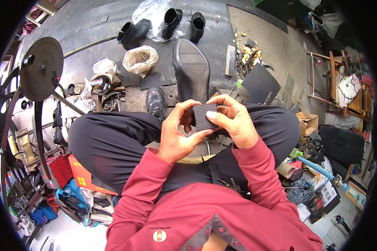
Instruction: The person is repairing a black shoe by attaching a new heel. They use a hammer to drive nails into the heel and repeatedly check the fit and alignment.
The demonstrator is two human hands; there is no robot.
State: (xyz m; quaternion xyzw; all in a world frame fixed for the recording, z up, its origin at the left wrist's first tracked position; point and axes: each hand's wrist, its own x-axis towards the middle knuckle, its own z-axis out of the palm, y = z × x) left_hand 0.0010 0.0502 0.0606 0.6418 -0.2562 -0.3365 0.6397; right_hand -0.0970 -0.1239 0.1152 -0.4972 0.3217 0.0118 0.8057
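Note:
Above my lap, a small square piece of black ribbed rubber [203, 120] is gripped between both hands. My left hand [176, 133] pinches it along its left side and lower edge, fingers curled. My right hand [238, 121] presses its thumb on the ribbed face, with the fingers bent behind the top edge. Just beyond my hands, a dark shoe [191, 65] rests upside down, its sole facing up. Whatever supports this shoe is mostly hidden behind my hands. My own black shoe [156, 102] is on the ground left of it.
Several black ankle boots [170, 25] stand far ahead by clear plastic. A white sack [140, 60] sits nearer. Rubber sheet [261, 83] and scraps [249, 52] lie to the right. A machine with a round wheel [42, 69] stands left. A wooden chair [333, 83] is far right.

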